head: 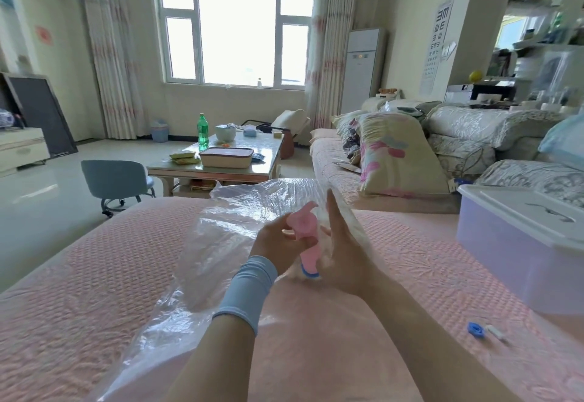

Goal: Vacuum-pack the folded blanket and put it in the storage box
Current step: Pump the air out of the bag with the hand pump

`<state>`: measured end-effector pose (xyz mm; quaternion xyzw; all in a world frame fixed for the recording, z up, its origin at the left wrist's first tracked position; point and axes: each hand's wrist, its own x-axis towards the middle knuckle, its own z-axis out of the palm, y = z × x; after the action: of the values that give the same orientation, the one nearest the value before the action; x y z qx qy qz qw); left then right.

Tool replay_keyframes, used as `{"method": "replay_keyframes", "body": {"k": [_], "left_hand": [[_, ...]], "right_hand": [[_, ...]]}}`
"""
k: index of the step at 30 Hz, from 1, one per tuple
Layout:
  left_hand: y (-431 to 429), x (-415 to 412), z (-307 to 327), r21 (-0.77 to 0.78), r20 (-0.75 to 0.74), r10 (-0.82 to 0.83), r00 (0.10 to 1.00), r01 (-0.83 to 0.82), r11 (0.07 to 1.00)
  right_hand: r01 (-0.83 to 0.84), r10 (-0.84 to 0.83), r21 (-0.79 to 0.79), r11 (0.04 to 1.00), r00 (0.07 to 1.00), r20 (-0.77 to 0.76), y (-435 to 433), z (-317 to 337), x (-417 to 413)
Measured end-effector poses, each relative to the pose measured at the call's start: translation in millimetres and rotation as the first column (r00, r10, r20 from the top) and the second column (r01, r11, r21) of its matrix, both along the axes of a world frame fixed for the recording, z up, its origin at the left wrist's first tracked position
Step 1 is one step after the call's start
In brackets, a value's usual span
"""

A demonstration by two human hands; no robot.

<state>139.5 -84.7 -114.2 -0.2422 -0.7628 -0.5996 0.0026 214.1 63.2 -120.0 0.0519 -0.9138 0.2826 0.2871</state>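
**A:** How far along is the packing?

**B:** About midway, I'd judge. The big clear plastic vacuum bag (pixel 221 243) lies spread across the wide pink quilted couch (pixel 94 259). It is crinkled and its far end is puffy with air. The smooth pink mass under the glossy film nearest the person looks like the pink folded blanket (pixel 316 354), already inside the bag. I can't make out its edges, though.

**A:** And the box?

**B:** The translucent lilac plastic storage box (pixel 505 250) sits on the couch to the right, well apart from the bag. Its white lid is on, so the air has to come out, the lid has to come off, and the pack has to go in.

**A:** What are the hands doing?

**B:** The left hand (pixel 278 240), in a pale blue sleeve, has its fingers curled round the upper part of a pink plastic hand pump (pixel 308 243). The right hand (pixel 344 253) is flat, with its fingers straight and pointing away, pressed against the pump's right side and the film behind it.

**A:** Which way does the pump point?

**B:** Its long axis is close to upright, leaning a little away from the person. The blue base is down on the bag and the pink handle end is on top. Whether the base is seated on a valve I can't tell.

**A:** Anything smaller?

**B:** A blue round valve cap (pixel 475 329) lies loose on the couch near the right forearm.
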Motion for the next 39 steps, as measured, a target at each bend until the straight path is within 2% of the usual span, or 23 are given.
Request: {"method": "replay_keyframes", "body": {"k": [2, 4, 6, 8, 11, 15, 20, 21, 22, 24, 25, 26, 27, 29, 32, 34, 35, 36, 39], "left_hand": [[-4.2, -0.2, 4.3, -0.008, -0.008, -0.022, 1.0, 0.022, 1.0], [-6.3, 2.4, 9.6, -0.037, -0.031, -0.039, 0.999, 0.038, 0.999], [-7.5, 4.2, 16.7, -0.075, -0.083, -0.026, 0.996, 0.019, 0.997], [-6.6, 3.7, 22.8, -0.077, -0.167, 0.026, 0.986, -0.039, 0.996], [-4.9, -0.3, 28.2, -0.034, -0.277, 0.119, 0.953, -0.133, 0.991], [-12.0, -4.5, 31.9, -0.148, -0.367, 0.171, 0.914, -0.239, 0.96], [-23.8, 1.2, 42.6, -0.177, -0.422, 0.133, 0.897, -0.226, 0.958], [-25.1, 3.5, 47.7, -0.166, -0.504, 0.155, 0.85, -0.271, 0.948], [-26.9, 5.4, 54.9, -0.107, -0.61, 0.2, 0.767, -0.329, 0.938], [-32.5, 7.5, 73.8, 0.122, -0.764, 0.353, 0.541, -0.416, 0.901], [-35.6, 7.6, 82.2, 0.24, -0.787, 0.432, 0.441, -0.426, 0.872], [-37.4, 7.2, 87.2, 0.325, -0.785, 0.49, 0.378, -0.422, 0.846], [-37.7, 6.9, 88.0, 0.362, -0.777, 0.518, 0.358, -0.418, 0.833], [-32.3, 8.5, 77.5, 0.295, -0.77, 0.468, 0.433, -0.408, 0.864], [-18.7, 8.5, 45.8, -0.024, -0.691, 0.22, 0.688, -0.326, 0.945], [-14.7, 7.1, 34.5, -0.197, -0.579, 0.107, 0.809, -0.266, 0.944], [-14.9, 7.1, 35.4, -0.21, -0.578, 0.107, 0.809, -0.274, 0.938], [-15.4, 7.7, 38.8, -0.169, -0.62, 0.139, 0.772, -0.305, 0.937], [-20.2, 8.1, 56.5, 0.166, -0.761, 0.38, 0.525, -0.409, 0.897]], "right_hand": [[-0.026, 0.029, -0.064, 0.998, 0.999, 0.036, -0.9, -15.9, -9.9], [-0.037, 0.061, -0.204, 0.978, 0.992, 0.11, -2.1, -24.8, -21.3], [0.01, 0.023, -0.277, 0.961, 0.993, 0.115, -0.8, -29.6, -32.4], [0.044, -0.018, -0.256, 0.966, 0.994, 0.104, 0.3, -32.2, -39.3], [-0.011, 0.045, -0.302, 0.953, 0.994, 0.104, -3.5, -37.0, -46.8], [-0.045, 0.068, -0.283, 0.958, 0.995, 0.074, -8.2, -42.7, -53.7], [-0.035, 0.041, -0.154, 0.987, 0.998, 0.038, -9.4, -44.1, -57.8], [-0.028, 0.03, -0.16, 0.987, 0.999, 0.012, -8.9, -43.9, -59.7], [-0.021, 0.02, -0.18, 0.983, 1.0, -0.006, -8.0, -43.7, -61.6], [0.006, -0.005, -0.223, 0.975, 1.0, 0.006, -6.0, -44.0, -63.6], [0.02, -0.015, -0.237, 0.971, 1.0, 0.022, -5.5, -44.1, -63.7], [0.032, -0.024, -0.242, 0.97, 0.999, 0.037, -5.1, -44.7, -63.4], [0.039, -0.028, -0.241, 0.97, 0.998, 0.051, -4.9, -45.3, -63.3], [0.043, -0.026, -0.263, 0.964, 0.997, 0.068, -5.1, -46.0, -63.3], [0.044, -0.024, -0.294, 0.955, 0.997, 0.073, -5.2, -44.9, -63.5], [0.042, -0.021, -0.286, 0.957, 0.997, 0.077, -5.5, -44.7, -62.6], [0.038, -0.014, -0.296, 0.955, 0.997, 0.082, -5.5, -44.5, -62.3], [0.036, -0.009, -0.311, 0.95, 0.996, 0.089, -4.9, -44.6, -61.4], [0.025, 0.02, -0.356, 0.934, 0.992, 0.123, -2.6, -44.1, -59.4]]}}
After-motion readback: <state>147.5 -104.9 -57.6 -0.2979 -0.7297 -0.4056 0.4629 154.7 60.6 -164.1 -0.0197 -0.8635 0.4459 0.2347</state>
